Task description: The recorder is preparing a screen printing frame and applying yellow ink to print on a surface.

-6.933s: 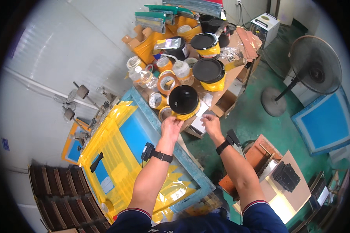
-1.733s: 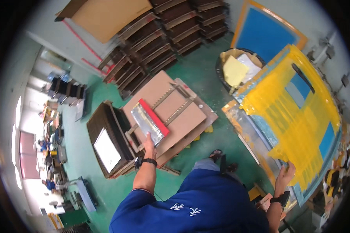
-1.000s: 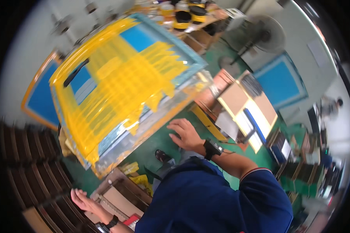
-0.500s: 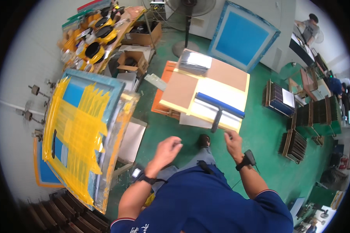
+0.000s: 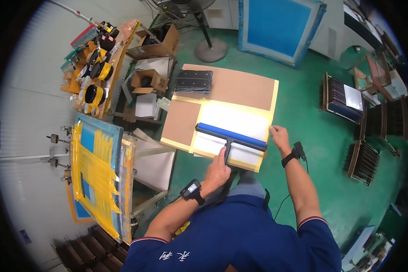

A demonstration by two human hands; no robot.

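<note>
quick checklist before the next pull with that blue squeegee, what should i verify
1. Left hand grips the handle of the blue squeegee: ok.
2. Blade lies flat across the white sheet, not hanging off an edge: ok.
3. Right hand steadies the right edge of the board: ok, fingers touch the edge.
4. Stack of dark sheets at the far corner is out of the blade's path: ok.
5. Ink or paste on the blade: cannot tell, too small to see.
6. Yellow-taped screen frame to the left stands apart from the board: ok.
</note>
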